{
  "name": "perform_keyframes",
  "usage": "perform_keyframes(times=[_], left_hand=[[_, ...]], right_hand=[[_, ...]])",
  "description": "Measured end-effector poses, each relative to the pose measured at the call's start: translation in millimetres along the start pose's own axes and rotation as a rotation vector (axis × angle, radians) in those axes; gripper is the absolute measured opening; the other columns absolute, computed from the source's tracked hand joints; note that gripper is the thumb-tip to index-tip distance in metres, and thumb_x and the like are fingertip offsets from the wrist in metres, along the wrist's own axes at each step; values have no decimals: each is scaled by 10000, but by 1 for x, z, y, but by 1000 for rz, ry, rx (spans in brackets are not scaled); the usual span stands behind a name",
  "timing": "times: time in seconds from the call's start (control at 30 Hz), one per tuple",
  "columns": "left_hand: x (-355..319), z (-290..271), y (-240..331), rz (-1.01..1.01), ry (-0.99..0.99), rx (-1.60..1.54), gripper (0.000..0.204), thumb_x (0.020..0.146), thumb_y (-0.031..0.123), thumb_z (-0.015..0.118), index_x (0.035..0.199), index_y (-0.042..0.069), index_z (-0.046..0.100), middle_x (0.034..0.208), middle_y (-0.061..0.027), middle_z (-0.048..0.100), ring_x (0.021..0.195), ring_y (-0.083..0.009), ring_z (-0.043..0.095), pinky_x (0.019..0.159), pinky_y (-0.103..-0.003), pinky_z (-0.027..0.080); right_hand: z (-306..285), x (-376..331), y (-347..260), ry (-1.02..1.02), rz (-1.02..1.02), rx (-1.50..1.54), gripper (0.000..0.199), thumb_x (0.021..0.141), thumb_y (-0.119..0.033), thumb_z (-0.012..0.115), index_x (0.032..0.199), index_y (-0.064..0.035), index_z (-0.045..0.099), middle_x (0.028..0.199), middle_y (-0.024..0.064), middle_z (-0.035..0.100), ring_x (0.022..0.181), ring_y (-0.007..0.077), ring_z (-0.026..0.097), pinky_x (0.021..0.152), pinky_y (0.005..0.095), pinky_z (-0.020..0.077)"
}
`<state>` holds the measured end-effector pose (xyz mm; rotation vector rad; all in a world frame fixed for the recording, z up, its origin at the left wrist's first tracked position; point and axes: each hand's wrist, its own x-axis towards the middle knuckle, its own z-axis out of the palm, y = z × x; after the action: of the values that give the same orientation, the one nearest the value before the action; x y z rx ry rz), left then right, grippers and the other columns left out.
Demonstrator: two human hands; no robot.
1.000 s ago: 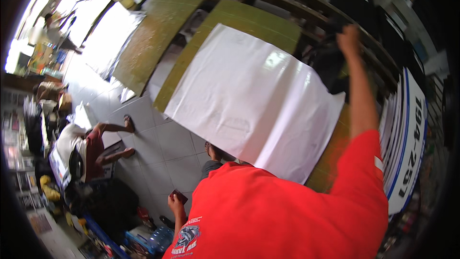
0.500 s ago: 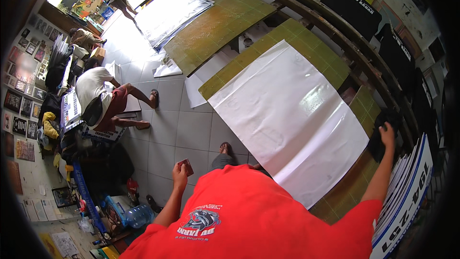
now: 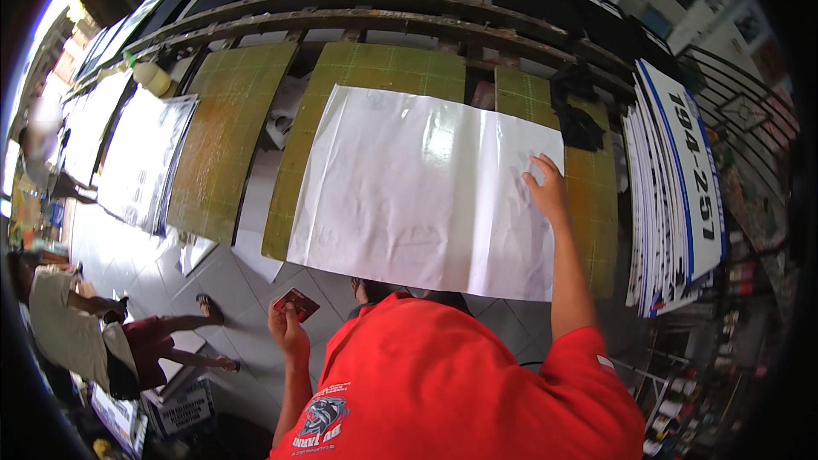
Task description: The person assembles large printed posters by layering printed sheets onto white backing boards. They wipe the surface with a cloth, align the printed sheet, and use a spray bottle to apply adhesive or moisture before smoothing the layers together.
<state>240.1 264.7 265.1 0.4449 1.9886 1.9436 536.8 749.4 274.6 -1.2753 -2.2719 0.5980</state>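
I see the right hand [image 3: 547,190] spread flat on the glossy white sheet [image 3: 426,192] (long axis crosswise); the left hand [image 3: 288,330] pinches a small red card [image 3: 297,302].

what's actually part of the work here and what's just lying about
In use:
- white sheet, pressed flat by the right hand
- green board under it
- small red card in the left hand

Lying about:
- stack of printed signs
- black cloth
- bare green board
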Motion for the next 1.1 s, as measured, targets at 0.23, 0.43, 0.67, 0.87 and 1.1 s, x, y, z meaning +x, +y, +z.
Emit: perform_keyframes(times=[0.23, 0.43, 0.67, 0.87, 1.1], left_hand=[[74, -25, 11, 8, -151, -62, 118, 993, 102, 464, 1047, 37, 545, 909, -24, 613, 789, -88, 613, 692, -266, 541], [77, -25, 14, 97, -31, 91, 105, 984, 103, 472, 1015, 35, 546, 892, -16, 567, 784, -74, 557, 696, -222, 474], [9, 17, 21, -45, 53, 141, 126, 988, 122, 471, 1038, 30, 541, 878, -15, 574, 750, -61, 525, 660, -205, 444], [-57, 51, 8, -210, 195, 272, 103, 981, 109, 468, 1016, 50, 546, 843, 2, 567, 698, -44, 513, 563, -183, 423], [-77, 71, 2, -299, 262, 163, 107, 978, 103, 463, 1018, 58, 553, 843, 8, 565, 695, -41, 515, 567, -177, 423]], right_hand=[[-23, -14, 51, 66, 392, 62, 581, 796, -211, 708, 1307, -25, 503, 1353, 223, 486, 1257, 371, 458, 1045, 422, 379], [-53, 36, 149, 104, 345, -215, 876, 755, -242, 751, 1456, -37, 267, 1447, 272, 340, 1342, 416, 331, 1091, 463, 316], [-82, 128, 162, -114, 305, -374, 1144, 711, -313, 807, 1522, -301, 0, 1562, 230, 77, 1381, 448, 254, 1084, 499, 336], [-89, 169, 222, -317, 42, -427, 266, 767, -170, 707, 1002, -71, 630, 1012, 171, 644, 977, 330, 613, 835, 419, 484], [-157, 305, 224, 361, 105, -41, 172, 833, -124, 613, 981, -39, 638, 973, 198, 659, 963, 364, 631, 820, 424, 490]])
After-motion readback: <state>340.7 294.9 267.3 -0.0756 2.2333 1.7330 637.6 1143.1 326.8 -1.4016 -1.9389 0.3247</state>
